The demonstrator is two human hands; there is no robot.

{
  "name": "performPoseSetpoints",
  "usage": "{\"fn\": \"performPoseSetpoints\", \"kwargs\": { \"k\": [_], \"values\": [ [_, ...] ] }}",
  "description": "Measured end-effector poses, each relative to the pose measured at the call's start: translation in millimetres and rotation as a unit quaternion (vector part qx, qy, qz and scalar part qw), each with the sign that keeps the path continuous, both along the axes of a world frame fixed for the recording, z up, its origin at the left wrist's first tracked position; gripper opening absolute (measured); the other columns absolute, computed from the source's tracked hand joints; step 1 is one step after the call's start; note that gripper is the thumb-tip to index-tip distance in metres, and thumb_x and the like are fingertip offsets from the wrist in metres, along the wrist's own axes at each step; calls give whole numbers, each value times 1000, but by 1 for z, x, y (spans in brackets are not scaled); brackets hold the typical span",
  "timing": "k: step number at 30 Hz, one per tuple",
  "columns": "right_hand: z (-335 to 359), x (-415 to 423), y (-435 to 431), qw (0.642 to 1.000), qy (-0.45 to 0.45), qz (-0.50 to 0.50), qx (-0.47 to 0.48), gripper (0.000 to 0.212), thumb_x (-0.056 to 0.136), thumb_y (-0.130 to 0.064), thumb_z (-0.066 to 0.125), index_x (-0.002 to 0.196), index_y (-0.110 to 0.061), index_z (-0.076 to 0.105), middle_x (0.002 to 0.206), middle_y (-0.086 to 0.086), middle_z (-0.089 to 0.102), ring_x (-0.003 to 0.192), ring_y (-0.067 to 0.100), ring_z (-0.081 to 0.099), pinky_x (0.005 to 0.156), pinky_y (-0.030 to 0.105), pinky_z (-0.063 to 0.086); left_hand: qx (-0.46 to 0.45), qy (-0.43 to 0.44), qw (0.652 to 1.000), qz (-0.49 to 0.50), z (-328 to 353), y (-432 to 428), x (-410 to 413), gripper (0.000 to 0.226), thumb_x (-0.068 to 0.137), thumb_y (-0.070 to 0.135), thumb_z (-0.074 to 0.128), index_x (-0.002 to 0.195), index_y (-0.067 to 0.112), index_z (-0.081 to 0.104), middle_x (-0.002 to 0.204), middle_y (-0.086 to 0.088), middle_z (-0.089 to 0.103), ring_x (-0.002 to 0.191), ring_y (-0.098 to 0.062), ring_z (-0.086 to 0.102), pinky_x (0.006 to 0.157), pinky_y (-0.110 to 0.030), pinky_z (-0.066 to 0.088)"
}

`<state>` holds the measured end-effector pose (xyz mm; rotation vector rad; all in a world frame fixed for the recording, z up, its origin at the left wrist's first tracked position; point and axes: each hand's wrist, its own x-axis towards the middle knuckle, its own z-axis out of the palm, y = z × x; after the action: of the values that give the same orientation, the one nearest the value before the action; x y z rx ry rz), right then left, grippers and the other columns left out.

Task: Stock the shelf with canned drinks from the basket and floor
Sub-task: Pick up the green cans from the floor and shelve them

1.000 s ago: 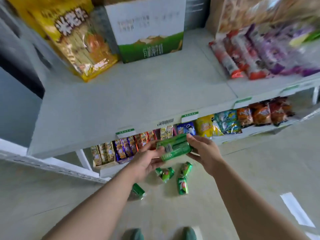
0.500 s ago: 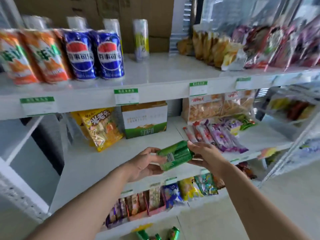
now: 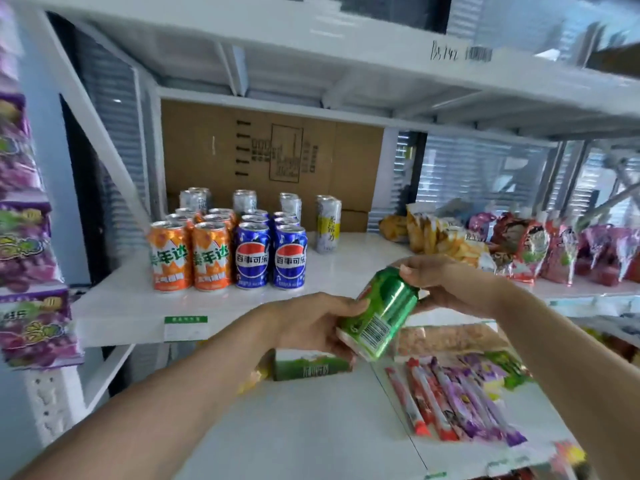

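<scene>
Grip first: your left hand [image 3: 311,323] curls its fingers round the lower end of the green can [image 3: 381,311], and your right hand [image 3: 446,282] pinches the upper end between thumb and fingers, so neither hand is free. The can is in the air, tilted, in front of the edge of the drinks shelf [image 3: 138,306] and apart from it. I judge you hold it by both ends in order to turn it upright before you set it down; whether a second can hides behind it I cannot tell. On the shelf the orange cans [image 3: 188,258] and blue cans [image 3: 270,256] stand upright in straight rows with labels to the front, silver cans [image 3: 244,200] behind them and a tall yellow can [image 3: 327,225] near on the right. The bare white board right of the blue cans, before the snack bags [image 3: 519,251], looks like the place for a green row. The can is thin shiny metal, a smooth cylinder with a printed barcode; it may slip easily and dent if squeezed. The shelf board is glossy and flat, so a can should slide on it well.
</scene>
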<state>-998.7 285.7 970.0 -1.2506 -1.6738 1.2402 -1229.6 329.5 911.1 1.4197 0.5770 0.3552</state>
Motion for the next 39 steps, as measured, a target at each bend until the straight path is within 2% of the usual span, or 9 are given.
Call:
{"fn": "performPoseSetpoints", "kwargs": {
  "k": [4, 9, 13, 16, 25, 29, 31, 35, 39],
  "values": [
    [33, -26, 7, 998, 26, 26, 60, 31, 86, -26, 67, 114, -12, 65, 106, 6, 74, 100, 19, 70, 77, 28, 58, 75, 13, 997, 15, 40, 12, -17, 60, 64, 36, 87, 112, 7, 64, 113, -9, 70, 108, -24, 64, 97, -32, 51],
    [30, -49, 34, 981, 105, -45, 157, 26, 95, -11, 57, 110, -30, 65, 94, -9, 74, 93, 10, 71, 78, 25, 57, 185, 22, 969, 161, 45, 27, -13, 27, 84, 16, 73, 110, 16, 67, 112, -3, 72, 106, -18, 67, 97, -31, 51],
    [9, -55, 62, 978, 133, -93, 134, 27, 94, -19, 61, 121, -20, 61, 108, 0, 72, 100, 14, 69, 86, 33, 57, 212, -2, 935, 286, 28, 43, 5, 43, 71, 21, 85, 108, 21, 65, 103, 3, 74, 97, -11, 69, 87, -25, 54],
    [-4, -51, 78, 979, 117, -100, 132, 25, 96, -18, 59, 120, -14, 64, 112, 3, 72, 103, 16, 69, 83, 29, 57, 234, 16, 906, 352, 12, 56, 18, 62, 55, 36, 89, 109, 24, 61, 103, 6, 72, 97, -9, 68, 92, -35, 55],
    [-31, -16, 106, 982, 54, -139, 119, 29, 94, -16, 62, 123, -13, 61, 115, 10, 67, 108, 24, 64, 89, 37, 54, 336, 155, 841, 395, -1, 67, 40, 67, 66, 50, 82, 119, 22, 52, 112, 7, 67, 101, -11, 63, 89, -32, 54],
    [-52, -4, 110, 987, 69, -115, 88, 36, 93, -2, 60, 128, -9, 58, 113, 9, 68, 107, 26, 66, 89, 35, 57, 422, 165, 810, 373, 17, 63, 36, 89, 74, 46, 78, 145, 22, 32, 139, 8, 50, 120, -11, 53, 102, -30, 45],
    [-60, -5, 110, 990, 60, -95, 82, 44, 89, -5, 66, 131, -13, 54, 110, 8, 69, 103, 24, 67, 87, 33, 57, 485, 135, 788, 354, 40, 57, 28, 80, 83, 34, 73, 150, 25, 30, 142, 13, 41, 129, -7, 43, 103, -22, 35],
    [-65, -22, 110, 990, 39, -93, 103, 61, 78, -16, 79, 130, -21, 48, 112, 5, 64, 96, 17, 67, 71, 22, 57, 570, 223, 749, 253, 79, 65, 15, 40, 88, 18, 68, 128, 21, 63, 141, 3, 54, 128, -14, 47, 109, -34, 37],
    [-69, -43, 119, 977, -66, -130, 154, 70, 68, -24, 87, 121, -28, 41, 108, -9, 56, 93, 8, 59, 65, 17, 52, 605, 298, 707, 213, 89, 80, 14, 22, 83, 20, 73, 104, 18, 75, 106, 4, 70, 96, -11, 55, 82, -29, 44]
  ]
}}
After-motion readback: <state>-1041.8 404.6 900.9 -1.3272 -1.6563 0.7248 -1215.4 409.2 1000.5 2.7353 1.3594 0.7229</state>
